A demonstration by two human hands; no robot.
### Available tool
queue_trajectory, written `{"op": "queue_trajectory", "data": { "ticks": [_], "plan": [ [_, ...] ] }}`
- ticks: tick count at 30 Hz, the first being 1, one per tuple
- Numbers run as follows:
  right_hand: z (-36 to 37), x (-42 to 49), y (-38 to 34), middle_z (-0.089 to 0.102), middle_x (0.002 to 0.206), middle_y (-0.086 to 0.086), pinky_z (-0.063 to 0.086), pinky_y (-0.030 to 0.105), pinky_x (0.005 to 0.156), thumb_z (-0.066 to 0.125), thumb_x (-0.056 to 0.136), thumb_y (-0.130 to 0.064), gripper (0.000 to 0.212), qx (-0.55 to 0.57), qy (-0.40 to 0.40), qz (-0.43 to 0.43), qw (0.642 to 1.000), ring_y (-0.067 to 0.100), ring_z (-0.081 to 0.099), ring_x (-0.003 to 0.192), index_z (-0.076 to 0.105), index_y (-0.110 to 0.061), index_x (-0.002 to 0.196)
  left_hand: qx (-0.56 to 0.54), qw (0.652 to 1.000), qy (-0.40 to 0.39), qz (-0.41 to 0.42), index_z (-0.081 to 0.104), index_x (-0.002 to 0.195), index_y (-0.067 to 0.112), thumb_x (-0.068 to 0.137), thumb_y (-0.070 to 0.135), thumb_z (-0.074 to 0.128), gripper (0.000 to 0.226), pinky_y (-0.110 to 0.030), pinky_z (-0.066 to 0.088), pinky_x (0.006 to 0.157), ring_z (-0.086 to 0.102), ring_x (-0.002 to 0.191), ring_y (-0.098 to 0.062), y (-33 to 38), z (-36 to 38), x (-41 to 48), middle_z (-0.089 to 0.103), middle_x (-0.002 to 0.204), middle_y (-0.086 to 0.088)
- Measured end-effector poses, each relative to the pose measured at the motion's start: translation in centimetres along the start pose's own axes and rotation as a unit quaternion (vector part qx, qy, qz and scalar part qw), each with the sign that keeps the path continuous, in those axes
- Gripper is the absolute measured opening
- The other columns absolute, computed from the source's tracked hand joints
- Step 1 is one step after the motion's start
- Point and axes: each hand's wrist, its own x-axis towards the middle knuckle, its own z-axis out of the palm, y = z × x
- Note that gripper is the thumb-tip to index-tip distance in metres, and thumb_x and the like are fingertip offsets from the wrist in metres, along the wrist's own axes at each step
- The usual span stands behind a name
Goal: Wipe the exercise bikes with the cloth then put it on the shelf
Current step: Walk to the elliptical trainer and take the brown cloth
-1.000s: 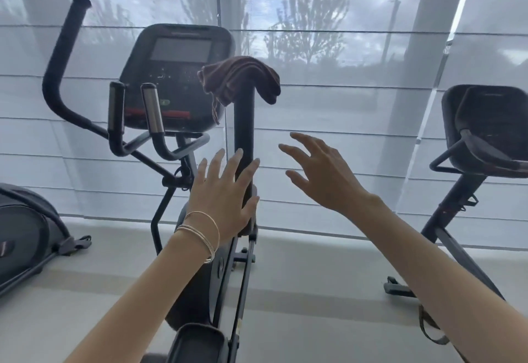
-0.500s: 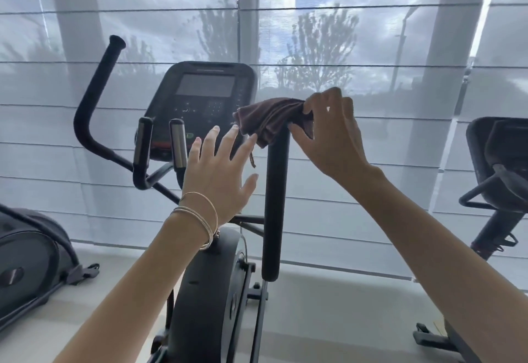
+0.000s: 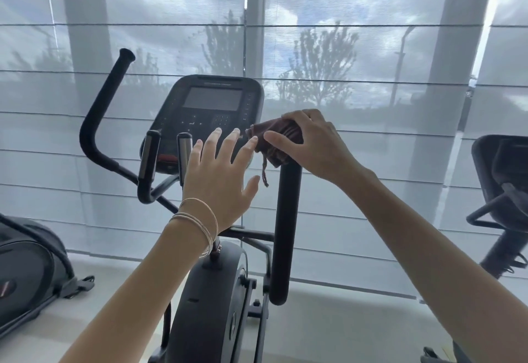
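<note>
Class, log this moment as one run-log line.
right hand: gripping dark brown cloth atop black handlebar post | left hand: open, beside cloth

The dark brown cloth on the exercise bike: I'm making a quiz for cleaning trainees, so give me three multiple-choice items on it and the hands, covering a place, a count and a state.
1. Where is the dark brown cloth?
A. On top of the upright black handlebar post
B. On the floor
C. Over the console screen

2. How many hands touch the cloth?
A. None
B. One
C. Two

3. How is the left hand?
A. Clenched in a fist
B. Open, fingers spread
C. Gripping the curved handle

Answers:
1 A, the cloth is bunched on the post's top end.
2 B, only the right hand closes over it; the left hand's fingers stop just beside it.
3 B, its fingers are splayed in front of the black console, holding nothing.
</note>
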Motion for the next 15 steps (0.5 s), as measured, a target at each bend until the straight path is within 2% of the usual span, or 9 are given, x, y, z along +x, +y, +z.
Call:
{"op": "queue_trajectory", "data": {
  "ticks": [3, 7, 11, 15],
  "plan": [
    [1.0, 0.2, -0.2, 0.052, 0.122, 0.008, 0.046, 0.04, 0.09, 0.061, 0.081, -0.051, 0.049, -0.014, 0.059, 0.025, 0.998, 0.031, 0.051, 0.11, 0.05, -0.025, 0.121, -0.002, 1.0, -0.008, 0.001, 0.033, 0.142, 0.025, 0.088, 0.046, 0.048, 0.06, -0.053, 0.02, 0.112, 0.025, 0.138, -0.034, 0.2, 0.0, -0.3, 0.034, 0.149, -0.009],
    [0.9, -0.2, 0.3, 0.061, 0.112, 0.002, 0.047, 0.034, 0.08, 0.068, 0.08, -0.038, 0.042, -0.04, 0.08, -0.003, 0.996, 0.025, 0.059, 0.099, 0.054, -0.026, 0.119, -0.015, 1.0, -0.021, 0.003, 0.033, 0.142, 0.023, 0.088, 0.044, 0.047, 0.06, -0.053, 0.02, 0.112, 0.024, 0.138, -0.034, 0.5, -0.1, -1.0, 0.033, 0.149, -0.01],
    [-0.2, -1.1, 0.9, 0.065, 0.115, -0.003, 0.047, 0.031, 0.081, 0.071, 0.08, -0.028, 0.04, -0.031, 0.09, -0.026, 0.995, 0.021, 0.062, 0.099, 0.059, -0.025, 0.118, -0.028, 0.999, -0.012, 0.012, 0.039, 0.138, 0.019, 0.086, 0.04, 0.053, 0.058, -0.056, 0.026, 0.109, 0.032, 0.134, -0.037, 1.1, -0.4, -1.8, 0.041, 0.144, -0.014],
    [-1.4, -3.5, 2.1, 0.067, 0.111, 0.001, 0.052, 0.034, 0.083, 0.073, 0.077, -0.018, 0.041, 0.008, 0.117, -0.027, 0.993, 0.021, 0.063, 0.095, 0.062, -0.023, 0.116, -0.048, 0.998, 0.007, 0.031, 0.043, 0.135, 0.015, 0.085, 0.036, 0.057, 0.056, -0.059, 0.034, 0.104, 0.039, 0.129, -0.04, 2.3, -0.8, -2.6, 0.045, 0.14, -0.017]
  ]
}}
